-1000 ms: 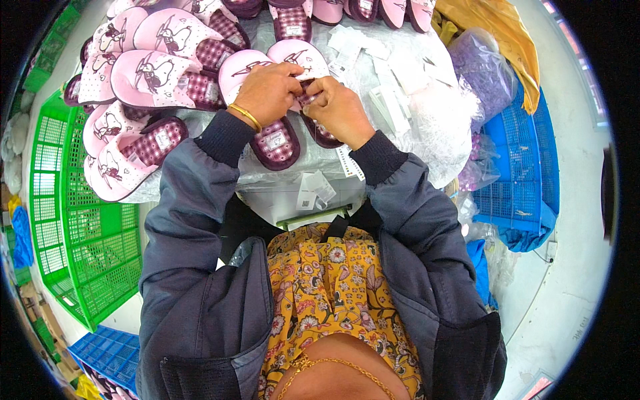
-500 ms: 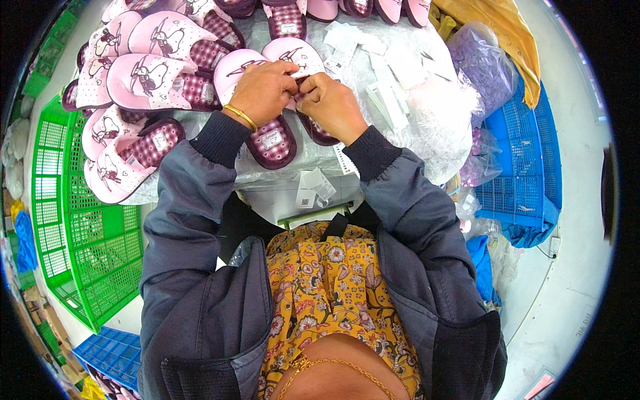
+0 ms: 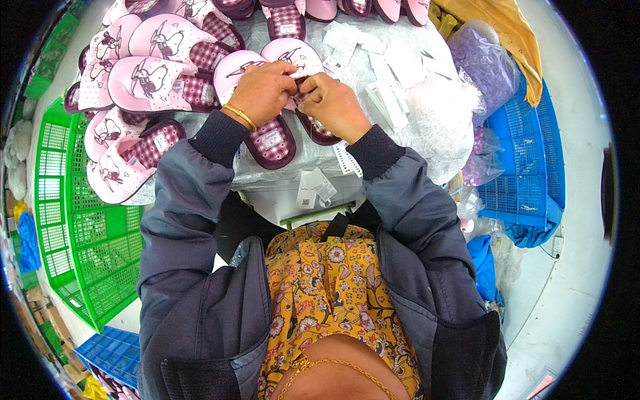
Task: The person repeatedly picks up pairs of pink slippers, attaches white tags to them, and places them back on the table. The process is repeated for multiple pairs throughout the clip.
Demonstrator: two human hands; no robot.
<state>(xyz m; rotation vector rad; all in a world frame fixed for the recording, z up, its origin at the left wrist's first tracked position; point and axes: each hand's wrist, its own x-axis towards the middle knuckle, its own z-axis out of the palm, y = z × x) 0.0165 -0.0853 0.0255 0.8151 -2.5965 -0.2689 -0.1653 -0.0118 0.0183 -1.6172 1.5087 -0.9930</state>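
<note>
In front of me lies a pair of pink slippers with dark plaid insoles, the left slipper and the right slipper side by side. My left hand is closed above their inner edges, fingertips pinched. Against it, my right hand is also pinched, over the right slipper's opening. Whatever lies between the fingertips is hidden. Below my right wrist a white printed tag pokes out. More white tags rest at the table's near edge.
Several more pink slippers are heaped at the left and along the far side. Loose white tags and clear plastic cover the table's right. Green crates stand at the left, blue crates and a purple bag at the right.
My right hand and wrist have shifted very slightly to the right and down. The printed tag below the wrist shows a little more. The slippers stay in place.
</note>
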